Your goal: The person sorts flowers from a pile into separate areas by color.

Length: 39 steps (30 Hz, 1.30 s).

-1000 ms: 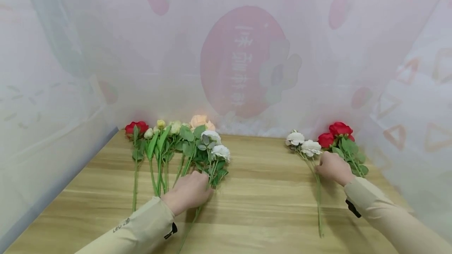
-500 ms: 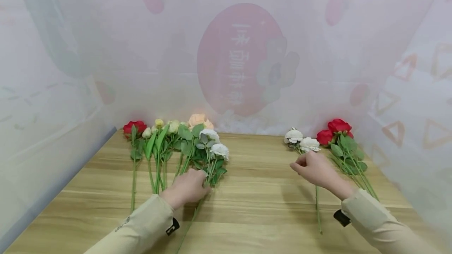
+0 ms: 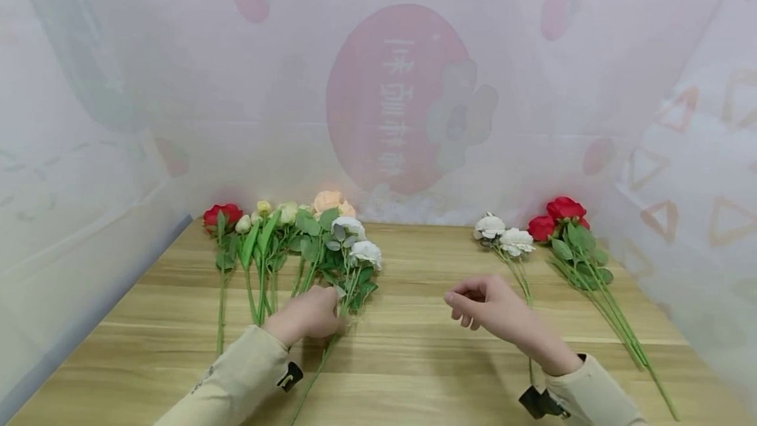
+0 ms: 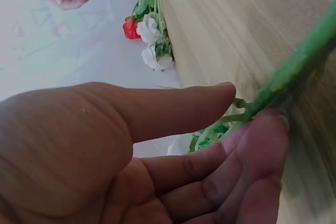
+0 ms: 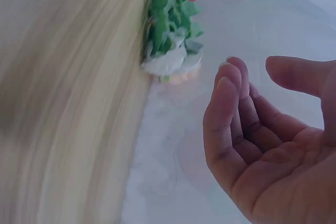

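My left hand (image 3: 309, 314) is at the stem of a white artificial flower (image 3: 365, 254) with two blooms, at the right end of the left group. In the left wrist view its green stem (image 4: 294, 66) runs between the thumb and the fingers, which pinch it. My right hand (image 3: 493, 307) hovers over the table left of another white two-bloom flower (image 3: 516, 242), partly hiding its stem. The right wrist view shows that hand (image 5: 262, 140) holding nothing, its fingers loosely bent and thumb apart.
Left of my left hand lie a red flower (image 3: 222, 217), pale yellow blooms (image 3: 288, 212) and a peach flower (image 3: 329, 202). Red flowers (image 3: 566, 209) with long stems lie at the right. A printed cloth (image 3: 284, 97) stands behind the wooden table (image 3: 414, 360).
The right hand has left the right-hand white flower's stem and moved left, toward the middle of the table. The left hand stays at its stem, nearly still. The head view has shifted slightly.
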{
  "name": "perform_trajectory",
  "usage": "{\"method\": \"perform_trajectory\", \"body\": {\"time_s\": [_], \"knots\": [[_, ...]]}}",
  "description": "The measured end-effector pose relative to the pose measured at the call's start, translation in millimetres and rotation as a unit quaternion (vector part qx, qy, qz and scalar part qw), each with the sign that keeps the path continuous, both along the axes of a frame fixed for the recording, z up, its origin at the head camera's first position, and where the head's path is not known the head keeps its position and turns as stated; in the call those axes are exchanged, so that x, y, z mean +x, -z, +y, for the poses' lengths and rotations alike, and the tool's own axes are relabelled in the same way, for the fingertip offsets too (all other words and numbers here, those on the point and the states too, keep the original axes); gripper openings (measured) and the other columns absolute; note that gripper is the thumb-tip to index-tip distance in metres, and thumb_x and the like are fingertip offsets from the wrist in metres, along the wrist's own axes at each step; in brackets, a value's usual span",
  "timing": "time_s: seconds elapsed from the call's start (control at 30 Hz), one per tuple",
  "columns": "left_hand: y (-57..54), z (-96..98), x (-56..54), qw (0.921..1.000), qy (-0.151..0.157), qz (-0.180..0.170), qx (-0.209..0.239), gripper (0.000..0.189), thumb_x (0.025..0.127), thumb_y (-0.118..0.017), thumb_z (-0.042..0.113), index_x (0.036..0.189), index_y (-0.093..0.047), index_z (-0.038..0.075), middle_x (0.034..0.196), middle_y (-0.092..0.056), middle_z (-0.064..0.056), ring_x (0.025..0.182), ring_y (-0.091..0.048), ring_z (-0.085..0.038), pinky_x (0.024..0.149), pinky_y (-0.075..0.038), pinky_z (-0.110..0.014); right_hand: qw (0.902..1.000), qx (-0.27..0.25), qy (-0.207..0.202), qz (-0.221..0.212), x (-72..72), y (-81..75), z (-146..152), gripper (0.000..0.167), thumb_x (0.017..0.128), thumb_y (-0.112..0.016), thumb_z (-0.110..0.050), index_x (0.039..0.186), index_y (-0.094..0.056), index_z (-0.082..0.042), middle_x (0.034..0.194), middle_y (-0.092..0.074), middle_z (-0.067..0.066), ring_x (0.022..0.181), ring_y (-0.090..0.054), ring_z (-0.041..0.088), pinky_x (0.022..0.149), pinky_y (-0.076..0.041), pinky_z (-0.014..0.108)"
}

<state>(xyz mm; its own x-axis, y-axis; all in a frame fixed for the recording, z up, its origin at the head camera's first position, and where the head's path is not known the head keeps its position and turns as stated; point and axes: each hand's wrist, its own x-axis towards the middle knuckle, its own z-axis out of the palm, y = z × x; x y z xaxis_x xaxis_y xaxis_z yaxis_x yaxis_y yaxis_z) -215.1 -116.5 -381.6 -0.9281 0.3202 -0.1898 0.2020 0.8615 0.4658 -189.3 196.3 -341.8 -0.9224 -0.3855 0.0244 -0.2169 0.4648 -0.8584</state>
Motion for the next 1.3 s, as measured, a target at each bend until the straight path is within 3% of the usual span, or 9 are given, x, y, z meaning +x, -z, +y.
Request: {"method": "perform_trajectory", "body": {"time_s": [0.3,0.5,0.73,0.87,1.0,1.13,1.3], "knots": [[-1.3,-1.2,3.7,0.9997,0.018,-0.013,0.008,0.023,0.077,-0.077,0.004,0.069,-0.055,0.007,0.05,-0.059,-0.004,0.044,-0.058,-0.019,0.045,-0.039,-0.027,0.9989,-0.039,-0.01,-0.023,4.0,4.0,-17.1,0.024,0.097,-0.065,-0.023,0.102,-0.069,0.001,0.08,-0.066,0.013,0.068,-0.06,0.023,0.062,-0.054,0.035],[1.2,2.1,3.7,0.9997,0.023,0.007,-0.007,0.018,0.076,-0.064,-0.004,0.066,-0.055,0.008,0.047,-0.056,-0.002,0.04,-0.053,-0.016,0.042,-0.034,-0.026,0.9983,-0.045,-0.01,-0.036,3.6,2.3,-17.4,0.026,0.097,-0.065,-0.024,0.104,-0.069,0.0,0.081,-0.067,0.013,0.069,-0.061,0.025,0.063,-0.054,0.037],[4.3,3.5,-0.7,0.9983,0.038,0.042,0.012,0.04,0.073,-0.055,-0.007,0.052,-0.032,0.017,0.047,-0.017,0.009,0.043,-0.015,-0.007,0.043,-0.017,-0.024,0.9977,-0.048,-0.009,-0.047,2.0,5.1,-17.1,0.027,0.097,-0.065,-0.026,0.104,-0.069,-0.001,0.082,-0.067,0.013,0.071,-0.062,0.026,0.065,-0.054,0.038],[4.4,4.9,-1.4,0.9954,0.058,0.049,0.057,0.046,0.079,-0.051,-0.007,0.049,-0.027,0.018,0.047,-0.012,0.01,0.044,-0.009,-0.006,0.046,-0.015,-0.024,0.9979,-0.044,-0.011,-0.046,0.8,7.4,-16.6,0.026,0.097,-0.065,-0.027,0.104,-0.069,-0.002,0.083,-0.067,0.014,0.071,-0.062,0.027,0.065,-0.055,0.04],[4.0,10.2,0.7,0.9914,0.063,0.043,0.106,0.053,0.09,-0.058,-0.001,0.05,-0.03,0.017,0.045,-0.016,0.01,0.041,-0.014,-0.006,0.046,-0.019,-0.024,0.9981,-0.041,-0.017,-0.043,0.4,8.6,-16.8,0.025,0.097,-0.065,-0.027,0.101,-0.07,-0.003,0.083,-0.067,0.015,0.071,-0.062,0.027,0.065,-0.055,0.04],[2.2,17.6,5.0,0.9872,0.057,0.04,0.143,0.05,0.094,-0.065,0.008,0.053,-0.036,0.017,0.045,-0.024,0.01,0.04,-0.022,-0.007,0.045,-0.024,-0.024,0.998,-0.043,-0.019,-0.043,0.6,8.7,-17.3,0.025,0.097,-0.065,-0.027,0.102,-0.07,-0.003,0.082,-0.067,0.015,0.071,-0.062,0.027,0.064,-0.055,0.039],[-2.8,24.5,11.4,0.9797,0.055,0.059,0.184,0.028,0.094,-0.065,0.011,0.067,-0.058,0.013,0.057,-0.052,0.008,0.048,-0.043,-0.008,0.048,-0.036,-0.026,0.9974,-0.048,-0.022,-0.049,1.0,7.9,-18.1,0.025,0.097,-0.065,-0.027,0.103,-0.07,-0.003,0.082,-0.067,0.014,0.072,-0.062,0.028,0.065,-0.055,0.04]]}}
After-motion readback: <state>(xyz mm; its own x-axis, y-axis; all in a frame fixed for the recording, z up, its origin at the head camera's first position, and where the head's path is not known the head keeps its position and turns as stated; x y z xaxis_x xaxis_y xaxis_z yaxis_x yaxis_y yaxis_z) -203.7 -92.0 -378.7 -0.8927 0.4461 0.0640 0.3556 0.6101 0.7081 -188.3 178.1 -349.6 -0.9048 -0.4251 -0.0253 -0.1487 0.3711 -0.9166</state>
